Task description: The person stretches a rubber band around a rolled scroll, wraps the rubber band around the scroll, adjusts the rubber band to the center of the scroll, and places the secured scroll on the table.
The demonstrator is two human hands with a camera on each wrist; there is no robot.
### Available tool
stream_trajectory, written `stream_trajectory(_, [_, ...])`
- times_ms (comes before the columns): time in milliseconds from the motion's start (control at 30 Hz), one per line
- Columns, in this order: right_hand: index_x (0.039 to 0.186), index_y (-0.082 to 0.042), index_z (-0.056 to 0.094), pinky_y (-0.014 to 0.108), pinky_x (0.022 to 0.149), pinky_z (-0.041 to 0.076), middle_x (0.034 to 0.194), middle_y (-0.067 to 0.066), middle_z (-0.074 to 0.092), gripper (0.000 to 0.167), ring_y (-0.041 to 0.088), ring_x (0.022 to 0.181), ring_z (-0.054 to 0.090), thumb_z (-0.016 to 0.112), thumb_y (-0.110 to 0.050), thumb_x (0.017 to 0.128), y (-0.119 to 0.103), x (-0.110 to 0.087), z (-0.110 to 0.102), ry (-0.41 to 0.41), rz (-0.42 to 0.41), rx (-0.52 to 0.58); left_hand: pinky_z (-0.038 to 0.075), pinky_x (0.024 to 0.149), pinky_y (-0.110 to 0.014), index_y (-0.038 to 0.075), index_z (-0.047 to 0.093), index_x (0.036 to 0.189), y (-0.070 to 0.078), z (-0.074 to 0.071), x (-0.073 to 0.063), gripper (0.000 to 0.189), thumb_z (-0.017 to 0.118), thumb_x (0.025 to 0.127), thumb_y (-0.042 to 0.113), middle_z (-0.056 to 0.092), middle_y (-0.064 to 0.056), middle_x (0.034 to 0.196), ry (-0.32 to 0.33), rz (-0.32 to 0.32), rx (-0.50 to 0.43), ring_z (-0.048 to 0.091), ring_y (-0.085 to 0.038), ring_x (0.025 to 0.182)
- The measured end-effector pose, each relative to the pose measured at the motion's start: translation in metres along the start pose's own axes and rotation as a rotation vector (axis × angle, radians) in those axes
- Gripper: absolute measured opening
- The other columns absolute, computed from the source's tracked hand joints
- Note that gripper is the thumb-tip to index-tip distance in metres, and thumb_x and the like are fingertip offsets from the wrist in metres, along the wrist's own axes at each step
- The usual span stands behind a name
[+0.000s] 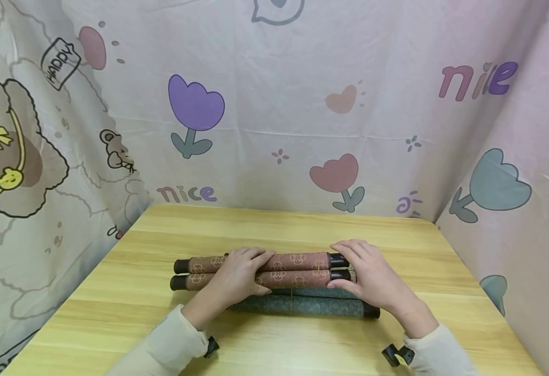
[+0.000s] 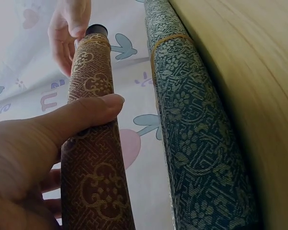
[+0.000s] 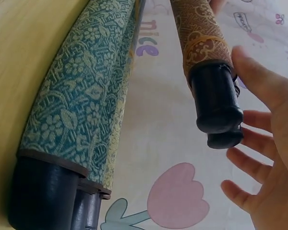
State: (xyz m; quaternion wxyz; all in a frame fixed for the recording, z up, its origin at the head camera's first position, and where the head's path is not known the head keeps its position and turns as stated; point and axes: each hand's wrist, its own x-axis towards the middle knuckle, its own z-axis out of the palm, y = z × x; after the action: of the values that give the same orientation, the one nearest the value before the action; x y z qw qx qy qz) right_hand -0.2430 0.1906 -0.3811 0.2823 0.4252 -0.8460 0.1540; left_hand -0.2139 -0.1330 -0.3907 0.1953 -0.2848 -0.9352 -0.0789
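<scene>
Two red-brown brocade scrolls (image 1: 298,278) with dark end knobs lie side by side above the others. My left hand (image 1: 239,274) grips them near the middle, its thumb lying across the near one in the left wrist view. At their right ends is my right hand (image 1: 373,274), thumb close by the brocade edge and fingers spread loosely beside the dark knobs (image 3: 216,100). Below, teal brocade scrolls (image 1: 309,306) with dark ends rest on the table, a thin band (image 2: 170,40) around them. A yellowish scroll (image 3: 116,139) shows partly behind the teal ones.
The light wood table (image 1: 129,282) carries the scrolls near its middle. A printed curtain (image 1: 265,104) hangs behind and at both sides. Small dark pieces (image 1: 212,347) show at the sleeve ends.
</scene>
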Motion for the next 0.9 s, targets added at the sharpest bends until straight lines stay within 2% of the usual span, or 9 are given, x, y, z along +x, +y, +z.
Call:
stream_trajectory(167, [0.136, -0.008, 0.053, 0.053, 0.097, 0.041, 0.128, 0.008, 0.058, 0.087, 0.030, 0.118, 0.052, 0.073, -0.065, 0.074, -0.004, 0.000, 0.002, -0.105, 0.018, -0.031, 0.045, 0.098, -0.050, 0.012, 0.060, 0.134, 0.000, -0.001, 0.000, 0.084, 0.089, 0.064, 0.048, 0.063, -0.008, 0.123, 0.001, 0.029, 0.002, 0.059, -0.030, 0.110])
stream_trajectory(333, [0.138, -0.009, 0.052, 0.050, 0.100, 0.039, 0.125, 0.007, 0.060, 0.090, 0.027, 0.116, 0.054, 0.076, -0.065, 0.071, -0.008, 0.000, 0.006, -0.175, 0.044, -0.056, 0.045, 0.097, -0.051, 0.011, 0.061, 0.133, 0.002, -0.001, 0.001, 0.082, 0.089, 0.064, 0.047, 0.063, -0.008, 0.123, -0.006, 0.043, -0.017, 0.058, -0.030, 0.110])
stream_trajectory(500, [0.135, -0.008, 0.052, 0.049, 0.100, 0.040, 0.122, 0.007, 0.061, 0.089, 0.028, 0.113, 0.057, 0.078, -0.063, 0.070, -0.013, -0.001, 0.011, -0.221, 0.089, -0.063, 0.046, 0.095, -0.051, 0.012, 0.060, 0.134, 0.003, 0.001, 0.000, 0.084, 0.088, 0.065, 0.049, 0.063, -0.008, 0.123, -0.023, 0.059, 0.004, 0.058, -0.030, 0.109])
stream_trajectory(733, [0.130, -0.007, 0.054, 0.045, 0.096, 0.043, 0.117, 0.007, 0.062, 0.080, 0.025, 0.109, 0.058, 0.077, -0.058, 0.073, -0.018, -0.003, 0.019, -0.197, 0.058, -0.095, 0.048, 0.091, -0.049, 0.012, 0.061, 0.133, 0.006, 0.002, 0.001, 0.082, 0.088, 0.065, 0.050, 0.064, -0.007, 0.122, -0.028, 0.083, 0.042, 0.059, -0.029, 0.107])
stream_trajectory(900, [0.129, -0.006, 0.055, 0.043, 0.096, 0.045, 0.115, 0.007, 0.064, 0.080, 0.025, 0.108, 0.059, 0.075, -0.060, 0.074, -0.019, -0.002, 0.021, -0.169, 0.039, -0.115, 0.046, 0.095, -0.050, 0.010, 0.061, 0.134, 0.006, 0.000, 0.003, 0.082, 0.088, 0.066, 0.048, 0.063, -0.008, 0.123, -0.056, 0.072, -0.014, 0.059, -0.030, 0.109])
